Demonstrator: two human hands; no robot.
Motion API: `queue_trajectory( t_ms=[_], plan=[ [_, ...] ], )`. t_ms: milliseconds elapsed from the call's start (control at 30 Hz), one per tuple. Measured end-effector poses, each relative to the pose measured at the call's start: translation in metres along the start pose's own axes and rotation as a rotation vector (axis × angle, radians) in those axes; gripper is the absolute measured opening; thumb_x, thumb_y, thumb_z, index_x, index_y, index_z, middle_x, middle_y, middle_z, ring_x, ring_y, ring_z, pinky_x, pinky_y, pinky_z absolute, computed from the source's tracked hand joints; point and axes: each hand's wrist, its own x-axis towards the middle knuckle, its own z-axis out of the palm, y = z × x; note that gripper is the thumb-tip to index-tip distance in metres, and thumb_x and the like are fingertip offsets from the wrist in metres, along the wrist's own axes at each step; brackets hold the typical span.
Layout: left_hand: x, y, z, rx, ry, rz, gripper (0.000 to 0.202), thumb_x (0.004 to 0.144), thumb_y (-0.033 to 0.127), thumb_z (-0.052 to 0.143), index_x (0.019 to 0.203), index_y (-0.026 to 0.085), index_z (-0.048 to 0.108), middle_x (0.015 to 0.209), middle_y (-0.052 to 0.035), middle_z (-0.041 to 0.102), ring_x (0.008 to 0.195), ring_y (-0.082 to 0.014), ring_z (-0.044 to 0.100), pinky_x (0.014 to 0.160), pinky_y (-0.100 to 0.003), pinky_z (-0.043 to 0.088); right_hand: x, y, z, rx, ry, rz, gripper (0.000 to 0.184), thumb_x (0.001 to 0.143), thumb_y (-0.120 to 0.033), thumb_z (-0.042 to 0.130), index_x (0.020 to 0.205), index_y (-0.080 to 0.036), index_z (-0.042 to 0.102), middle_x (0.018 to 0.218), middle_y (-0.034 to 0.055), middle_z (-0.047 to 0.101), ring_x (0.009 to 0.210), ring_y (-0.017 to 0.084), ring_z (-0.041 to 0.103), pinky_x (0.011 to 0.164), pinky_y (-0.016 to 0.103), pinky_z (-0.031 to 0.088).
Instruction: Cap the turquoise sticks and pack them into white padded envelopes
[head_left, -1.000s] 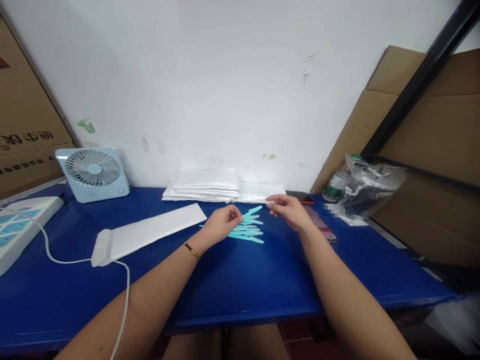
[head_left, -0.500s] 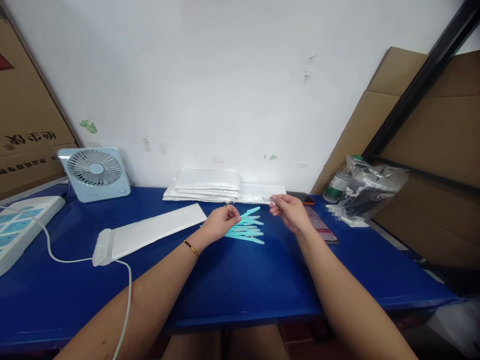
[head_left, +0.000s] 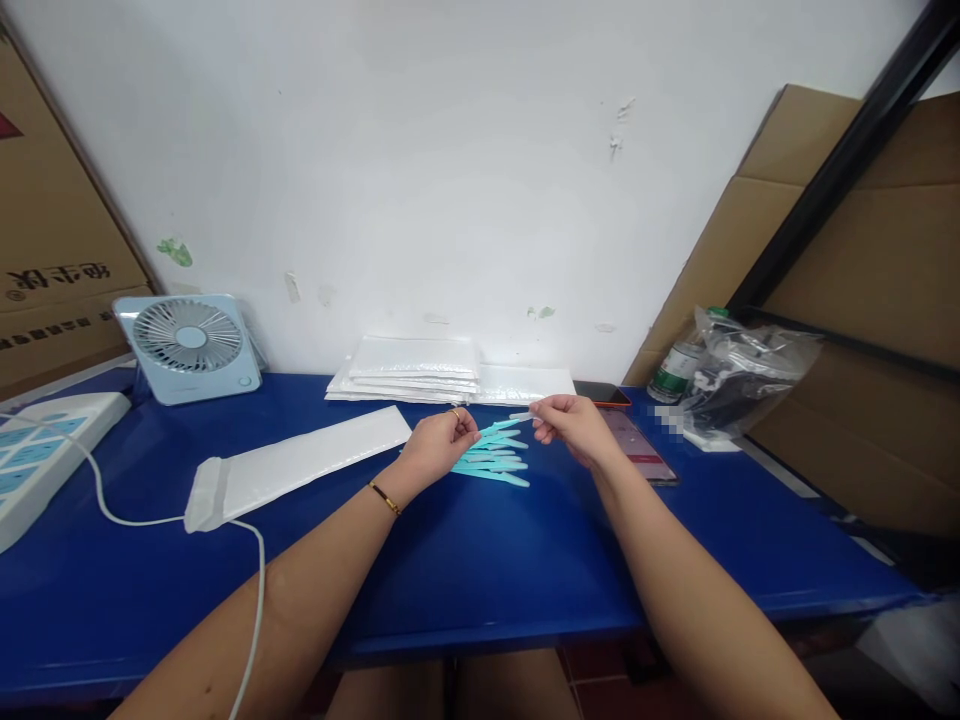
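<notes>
My left hand (head_left: 437, 445) is closed in a pinch on one teal plastic stick (head_left: 497, 428) that points up and to the right. My right hand (head_left: 573, 427) is closed too, its fingertips pinching a small clear piece at that stick's far tip. Just below lies a small pile of several like teal sticks (head_left: 495, 464) on the blue table (head_left: 480, 560). A gold bracelet sits on my left wrist.
A stack of white padded pouches (head_left: 420, 370) lies by the wall, one long white pouch (head_left: 292, 465) to the left. A small fan (head_left: 187, 345), a power strip (head_left: 37, 450) with white cable, a phone (head_left: 637, 445), a bottle and plastic bag (head_left: 731, 375) stand around. Cardboard leans at both sides.
My right hand has come slightly left and down, bringing its small clear piece to the tip of the stick in my left hand. The left hand has barely moved.
</notes>
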Motion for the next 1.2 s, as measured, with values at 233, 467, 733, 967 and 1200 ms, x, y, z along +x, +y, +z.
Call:
queue_trajectory(
  t_ms=[233, 467, 733, 967, 1200],
  plan=[
    [0.0, -0.001, -0.001, 0.057, 0.017, -0.009, 0.019, 0.081, 0.038, 0.049, 0.079, 0.022, 0.058, 0.069, 0.0014, 0.059, 0.062, -0.0132, 0.052, 0.052, -0.022, 0.035, 0.0, -0.003, -0.006, -0.005, 0.062, -0.03, 0.03, 0.062, -0.038, 0.075, 0.064, -0.011, 0.061, 0.049, 0.0014, 0.061, 0.039, 0.008, 0.054, 0.039, 0.018, 0.043],
    [0.001, -0.002, 0.0, 0.095, -0.024, 0.03, 0.022, 0.082, 0.04, 0.048, 0.082, 0.022, 0.059, 0.071, 0.0008, 0.062, 0.065, -0.0143, 0.055, 0.057, -0.024, 0.038, -0.003, 0.004, 0.012, -0.032, -0.112, 0.012, 0.035, 0.063, -0.044, 0.074, 0.07, -0.012, 0.06, 0.058, 0.0013, 0.061, 0.047, 0.01, 0.058, 0.043, 0.02, 0.046],
    [-0.003, -0.018, 0.003, 0.435, -0.138, 0.104, 0.096, 0.056, 0.071, 0.062, 0.132, 0.018, 0.04, 0.135, -0.014, 0.043, 0.125, -0.0336, 0.033, 0.097, -0.043, 0.033, -0.005, 0.017, 0.009, -0.85, -0.318, -0.249, 0.08, 0.056, -0.059, 0.072, 0.124, -0.02, 0.053, 0.124, 0.0136, 0.051, 0.113, 0.03, 0.048, 0.092, 0.042, 0.041],
    [0.0, -0.015, 0.01, 0.47, -0.227, 0.148, 0.041, 0.077, 0.047, 0.059, 0.103, 0.016, 0.058, 0.101, -0.0108, 0.061, 0.097, -0.0254, 0.053, 0.083, -0.032, 0.04, -0.013, 0.019, 0.027, -1.107, -0.557, -0.423, 0.045, 0.081, -0.037, 0.057, 0.122, -0.019, 0.05, 0.115, 0.0115, 0.049, 0.105, 0.024, 0.046, 0.091, 0.038, 0.039],
    [-0.007, -0.01, 0.018, 0.546, -0.225, 0.233, 0.03, 0.084, 0.04, 0.051, 0.095, 0.013, 0.057, 0.094, -0.0125, 0.06, 0.088, -0.0251, 0.056, 0.08, -0.034, 0.042, -0.022, 0.009, 0.051, -1.403, -0.493, -0.393, 0.03, 0.07, -0.022, 0.058, 0.098, -0.013, 0.055, 0.097, 0.0117, 0.056, 0.086, 0.023, 0.055, 0.072, 0.03, 0.044]
  ],
)
